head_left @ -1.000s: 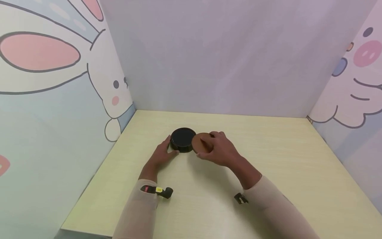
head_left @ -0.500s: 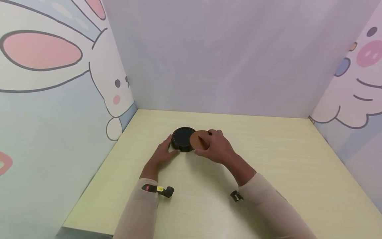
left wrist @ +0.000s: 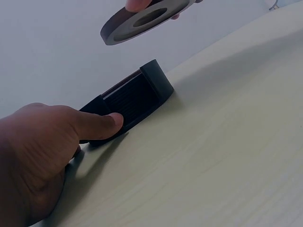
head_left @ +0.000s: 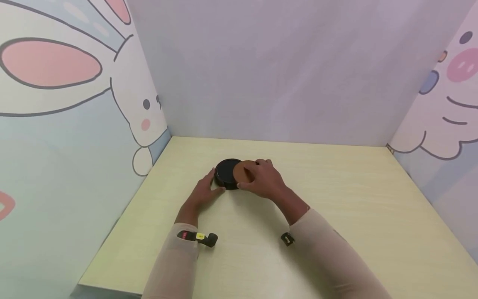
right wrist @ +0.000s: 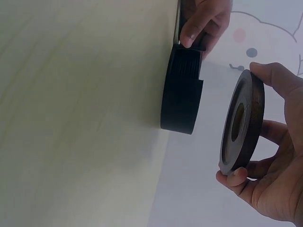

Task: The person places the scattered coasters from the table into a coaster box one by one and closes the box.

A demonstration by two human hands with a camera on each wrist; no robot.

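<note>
A round black coaster holder (head_left: 225,169) stands on the table, with a notch in its side showing ridged, stacked layers in the left wrist view. My left hand (head_left: 203,194) grips its left side, thumb at the front near the notch. My right hand (head_left: 264,180) holds a round brown coaster (head_left: 241,172) by its edge. In the right wrist view the coaster's underside (right wrist: 229,151) shows a raised rim and a round centre recess. The coaster is raised above the holder and apart from it, overlapping its right part in the head view.
The pale wood-grain table (head_left: 343,207) extends right and in front of the hands. A plain lilac wall (head_left: 276,74) rises behind it, and cartoon-printed walls stand left and right. Small black wrist cameras (head_left: 211,240) stick out from the sleeves.
My right hand has moved left and slightly away from me with the coaster, which now covers more of the holder in the head view. The left hand keeps its grip on the holder.
</note>
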